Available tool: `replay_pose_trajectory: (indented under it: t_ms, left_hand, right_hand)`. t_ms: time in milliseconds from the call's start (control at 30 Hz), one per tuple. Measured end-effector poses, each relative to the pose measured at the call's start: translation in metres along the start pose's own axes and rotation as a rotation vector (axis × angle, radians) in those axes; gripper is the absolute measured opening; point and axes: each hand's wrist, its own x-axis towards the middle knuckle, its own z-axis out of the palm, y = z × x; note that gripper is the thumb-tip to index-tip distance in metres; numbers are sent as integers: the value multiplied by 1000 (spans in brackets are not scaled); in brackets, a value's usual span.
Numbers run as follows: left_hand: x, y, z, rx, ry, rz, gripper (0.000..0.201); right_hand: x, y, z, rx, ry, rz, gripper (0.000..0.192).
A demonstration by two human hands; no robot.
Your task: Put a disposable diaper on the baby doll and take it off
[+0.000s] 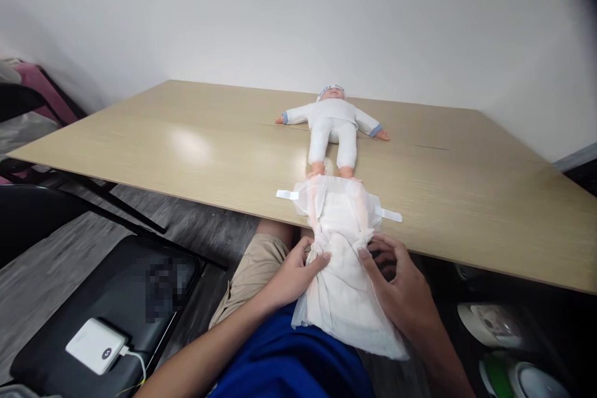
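An unfolded white diaper lies partly on the table's front edge and hangs down toward my lap. Its two side tabs are spread out to left and right on the tabletop. My left hand pinches the diaper's left side near the middle, thumb on top. On the opposite side, my right hand grips the gathered edge between thumb and fingers. Just beyond the diaper, a baby doll in a white suit with blue cuffs lies on its back, arms spread, feet close to the diaper's far edge.
The wooden table reaches back to a white wall. At left, a black chair carries a white power bank with a cable. Below the table at right are a white rounded object and a green-and-white one.
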Motion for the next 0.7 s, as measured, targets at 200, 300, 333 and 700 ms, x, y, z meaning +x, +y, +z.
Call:
replay_pose_trajectory:
  t_ms: [200,300,333,700]
  left_hand:
    - [0,1,-1,1,1,-2,68]
    - [0,1,0,7,3,-3,68]
    - [1,0,0,7,4,-5,68]
    - [-4,-8,-3,53,5,1,64]
  right_hand:
    - [20,-32,-1,-173,176,-448,55]
    - [39,-45,8,-241,111,-647,49]
    - [47,-48,13,-259,76,-686,51]
    - [103,-37,69,-515,-126,-636,70]
